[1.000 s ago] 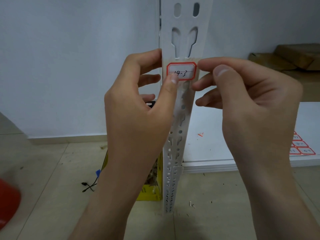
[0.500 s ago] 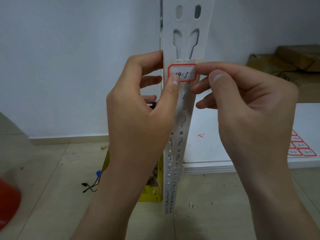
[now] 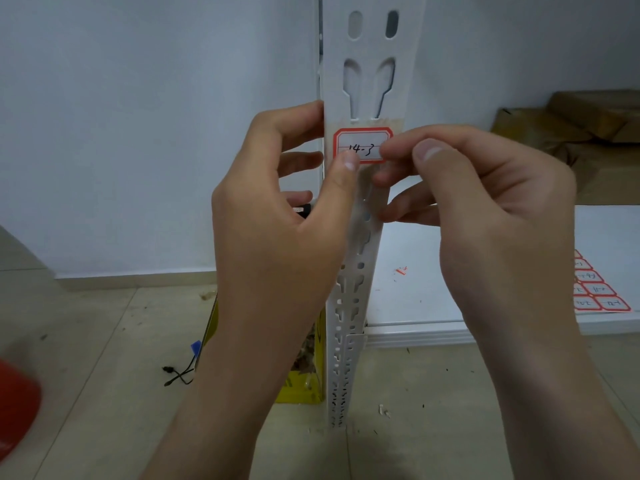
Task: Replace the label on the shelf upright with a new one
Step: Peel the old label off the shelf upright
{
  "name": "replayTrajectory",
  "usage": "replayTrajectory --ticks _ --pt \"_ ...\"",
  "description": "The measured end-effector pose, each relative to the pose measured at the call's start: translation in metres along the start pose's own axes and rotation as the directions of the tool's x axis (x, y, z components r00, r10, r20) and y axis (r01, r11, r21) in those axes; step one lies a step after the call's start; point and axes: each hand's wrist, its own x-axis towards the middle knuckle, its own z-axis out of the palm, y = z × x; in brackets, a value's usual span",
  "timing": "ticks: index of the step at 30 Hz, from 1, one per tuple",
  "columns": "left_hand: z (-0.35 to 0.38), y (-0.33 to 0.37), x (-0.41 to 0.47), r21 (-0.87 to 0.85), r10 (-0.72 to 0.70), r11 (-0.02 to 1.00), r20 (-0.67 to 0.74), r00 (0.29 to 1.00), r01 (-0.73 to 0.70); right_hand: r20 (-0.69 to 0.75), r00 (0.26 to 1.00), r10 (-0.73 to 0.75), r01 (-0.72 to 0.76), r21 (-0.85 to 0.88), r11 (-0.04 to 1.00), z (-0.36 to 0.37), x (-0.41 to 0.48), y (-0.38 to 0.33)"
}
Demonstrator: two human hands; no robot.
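Observation:
A white slotted shelf upright (image 3: 360, 271) stands in the middle of the view. A red-bordered label (image 3: 360, 147) marked "14-3" sits flat on its face, over a strip of beige tape residue. My left hand (image 3: 277, 237) holds the upright from the left, fingers behind it, and its thumb presses the label's lower left corner. A black pen end (image 3: 304, 210) shows among those fingers. My right hand (image 3: 485, 209) is at the upright's right side; its index fingertip presses the label's right edge, and the thumb lies close beside that finger.
A sheet of red-bordered labels (image 3: 599, 292) lies on the white shelf board (image 3: 433, 299) at the right. Brown cardboard parcels (image 3: 571, 133) lie further back. A yellow box (image 3: 301, 386) and a black cord (image 3: 178, 374) are on the tiled floor; something red (image 3: 17, 407) is at the left edge.
My right index finger has moved left from beside the label onto its right edge. The left thumb stays on the lower left corner.

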Motion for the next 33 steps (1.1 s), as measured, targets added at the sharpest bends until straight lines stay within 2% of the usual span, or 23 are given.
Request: replayTrajectory --ticks 4,12,33 --pt "0.0002 0.0005 0.0001 0.003 0.004 1.0 0.0 1.0 -0.004 -0.063 0.993 -0.096 0.089 -0.108 0.99 -0.0018 -0.001 0.0004" --pt "0.0012 0.0011 0.0003 -0.004 0.001 1.0 -0.004 1.0 -0.001 -0.045 0.987 -0.154 0.142 -0.204 0.969 -0.002 -0.0019 0.0009" --pt "0.0018 0.0011 0.0008 -0.013 -0.005 1.0 -0.003 1.0 0.005 0.016 1.0 0.002 -0.002 -0.004 1.0 -0.0029 0.0032 0.0017"
